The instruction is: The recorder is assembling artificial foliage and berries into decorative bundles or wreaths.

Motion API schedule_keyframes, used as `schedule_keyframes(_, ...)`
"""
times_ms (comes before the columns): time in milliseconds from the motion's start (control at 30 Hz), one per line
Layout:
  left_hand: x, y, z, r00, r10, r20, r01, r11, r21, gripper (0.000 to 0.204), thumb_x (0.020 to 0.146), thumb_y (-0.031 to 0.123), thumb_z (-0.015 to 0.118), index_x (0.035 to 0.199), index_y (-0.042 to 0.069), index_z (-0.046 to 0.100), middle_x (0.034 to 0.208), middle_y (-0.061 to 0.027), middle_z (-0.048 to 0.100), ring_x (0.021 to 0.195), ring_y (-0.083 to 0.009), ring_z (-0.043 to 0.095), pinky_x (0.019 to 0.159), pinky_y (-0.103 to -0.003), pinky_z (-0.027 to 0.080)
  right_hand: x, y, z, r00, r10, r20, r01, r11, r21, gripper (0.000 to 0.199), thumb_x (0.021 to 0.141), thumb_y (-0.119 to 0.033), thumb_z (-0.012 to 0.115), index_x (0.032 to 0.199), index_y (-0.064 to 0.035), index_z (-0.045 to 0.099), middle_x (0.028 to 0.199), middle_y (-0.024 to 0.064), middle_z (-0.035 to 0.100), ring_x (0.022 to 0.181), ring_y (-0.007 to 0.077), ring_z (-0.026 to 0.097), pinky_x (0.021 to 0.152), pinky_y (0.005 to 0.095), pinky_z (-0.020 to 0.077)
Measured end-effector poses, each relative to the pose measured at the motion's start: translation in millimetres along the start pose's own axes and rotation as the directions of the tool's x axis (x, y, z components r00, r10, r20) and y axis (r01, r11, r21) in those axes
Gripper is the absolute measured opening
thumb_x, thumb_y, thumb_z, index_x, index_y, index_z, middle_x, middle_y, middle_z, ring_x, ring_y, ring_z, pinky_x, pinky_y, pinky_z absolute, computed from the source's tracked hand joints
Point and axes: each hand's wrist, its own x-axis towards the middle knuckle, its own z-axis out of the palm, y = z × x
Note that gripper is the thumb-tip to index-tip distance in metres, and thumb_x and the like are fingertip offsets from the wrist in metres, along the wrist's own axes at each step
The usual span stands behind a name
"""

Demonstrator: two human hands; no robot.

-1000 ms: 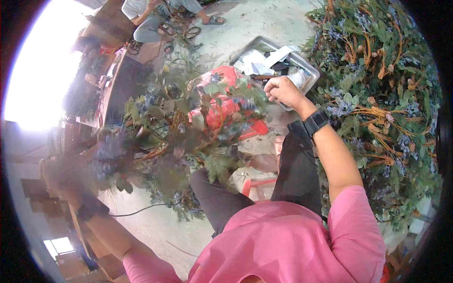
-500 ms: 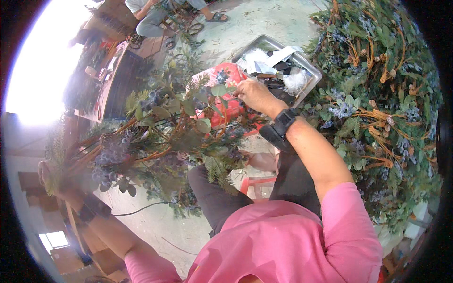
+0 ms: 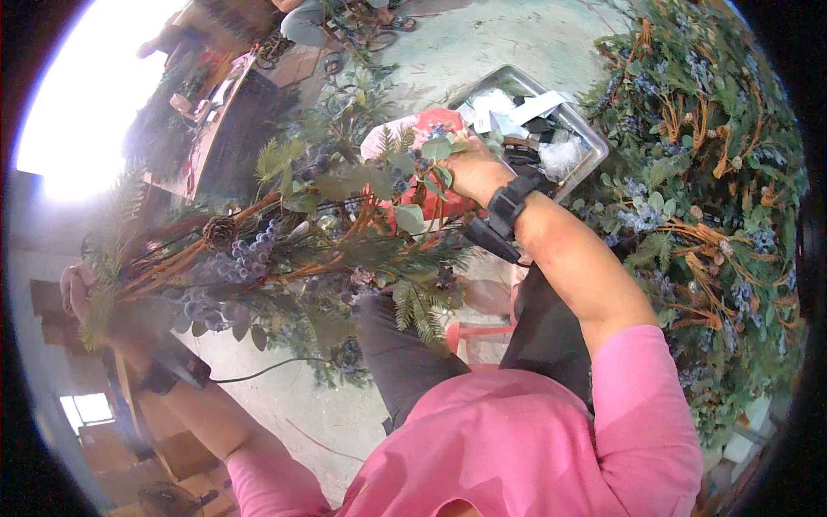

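A leafy garland [image 3: 250,258] stretches across in front of me, with eucalyptus leaves, fir sprigs, blue berry clusters, a pine cone and brown twigs. At its left end, my left hand [image 3: 82,293] is closed around the stems, partly behind a fir sprig and somewhat blurred. My right hand [image 3: 478,172] is closed at the right end, among round eucalyptus leaves [image 3: 436,149] that hide its fingertips. Behind that end shows a red stool or box top [image 3: 444,207].
A grey tray [image 3: 594,159] with papers, clear plastic and dark items lies beyond my right hand. A large heap of similar garlands [image 3: 715,198] fills the right side. Cartons [image 3: 185,452] stand at lower left. Another person's leg [image 3: 303,24] shows at the top, near a table [image 3: 228,129].
The view has shifted, so the tray and stool sit farther right. My right hand has gone in behind the leaves; its fingertips showed before. My left hand stays at the garland's left end.
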Motion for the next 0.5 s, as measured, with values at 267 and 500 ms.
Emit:
schedule_keyframes(267,-4,-31,-14,0.896,-0.348,0.276,0.408,0.398,-0.822,0.023,0.088,0.016,0.046,0.105,0.0,0.048,0.109,-0.0118,0.048,0.1,-0.0226,0.049,0.084,-0.033,0.045,-4,-8,11,0.997,-0.008,-0.081,0.022,0.984,0.177,0.022,0.077,-0.014,0.047,0.09,-0.0085,0.063,0.09,0.0126,0.063,0.089,0.028,0.059,0.091,0.0496,0.0323)
schedule_keyframes(500,20,38,5,0.786,-0.618,0.02,0.553,0.688,-0.47,0.018,0.088,0.018,0.044,0.097,0.002,0.045,0.09,-0.0065,0.045,0.084,-0.0178,0.049,0.081,-0.034,0.045,9,63,-41,0.91,0.27,-0.314,-0.211,0.955,0.21,0.023,0.076,-0.021,0.053,0.084,-0.0023,0.063,0.078,0.0212,0.061,0.074,0.0362,0.061,0.066,0.0424,0.0497)
